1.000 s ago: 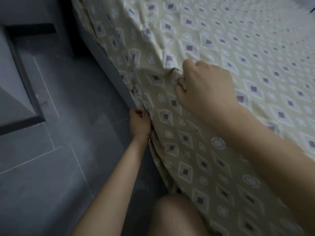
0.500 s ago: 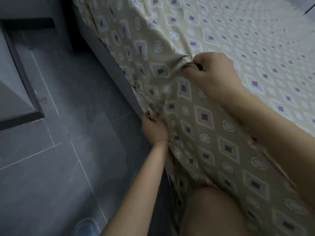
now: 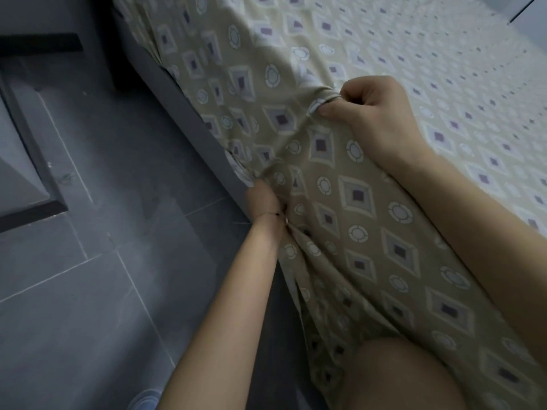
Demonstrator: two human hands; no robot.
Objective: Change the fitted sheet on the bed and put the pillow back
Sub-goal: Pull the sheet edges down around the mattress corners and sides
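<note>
A beige fitted sheet (image 3: 340, 179) with purple diamonds and white rings covers the bed top and hangs down its left side. My right hand (image 3: 370, 113) pinches a bunched fold of the sheet at the bed's upper edge. My left hand (image 3: 265, 202) is lower, at the sheet's hem against the grey bed base (image 3: 189, 110), gripping the gathered fabric; its fingers are hidden in the folds. No pillow is in view.
Grey floor tiles (image 3: 97, 291) lie to the left of the bed. A dark-framed piece of furniture (image 3: 26, 161) stands at the far left. My knee (image 3: 396, 377) is against the hanging sheet at the bottom, and a blue shoe tip (image 3: 145, 400) shows at the bottom edge.
My right hand has drawn its pinched fold up and to the right along the bed edge. My left hand has moved right along the hem. My knee has come further into view.
</note>
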